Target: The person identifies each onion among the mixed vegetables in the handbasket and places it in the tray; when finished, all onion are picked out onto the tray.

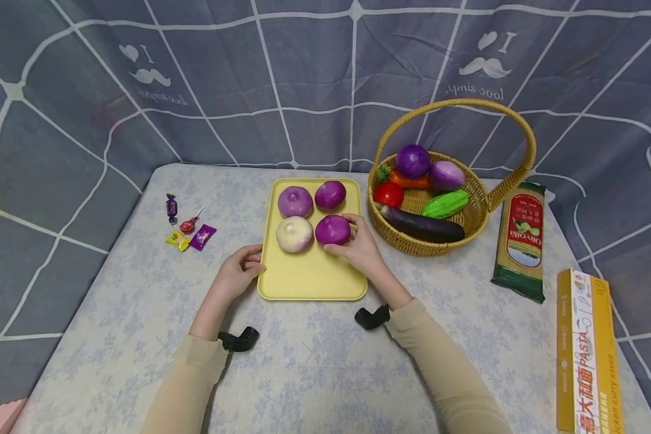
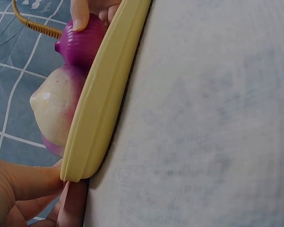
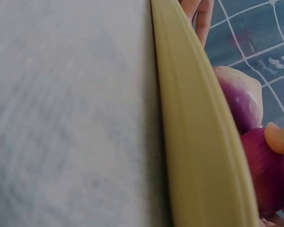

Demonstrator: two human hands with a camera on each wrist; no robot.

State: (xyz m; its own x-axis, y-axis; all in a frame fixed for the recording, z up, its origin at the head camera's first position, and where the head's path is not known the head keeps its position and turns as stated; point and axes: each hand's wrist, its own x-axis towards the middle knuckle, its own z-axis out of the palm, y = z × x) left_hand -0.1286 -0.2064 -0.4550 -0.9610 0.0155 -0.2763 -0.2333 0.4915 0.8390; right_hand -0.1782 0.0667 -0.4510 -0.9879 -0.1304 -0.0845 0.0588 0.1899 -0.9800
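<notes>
Your right hand [image 1: 362,247] cups the purple onion [image 1: 333,229], frame centre; left hand [image 1: 242,269] pinches the tray [image 1: 309,280] rim. Smooth, round, likely slippery: wrap its sides.

A pale yellow tray [image 1: 309,280] carries three purple onions [image 1: 333,229] and one whitish-purple onion [image 1: 295,234] on a pale blue-flowered worktop [image 1: 314,361], beside a tan wicker basket [image 1: 469,220], against a grey white-lined backdrop [image 1: 222,78].
</notes>
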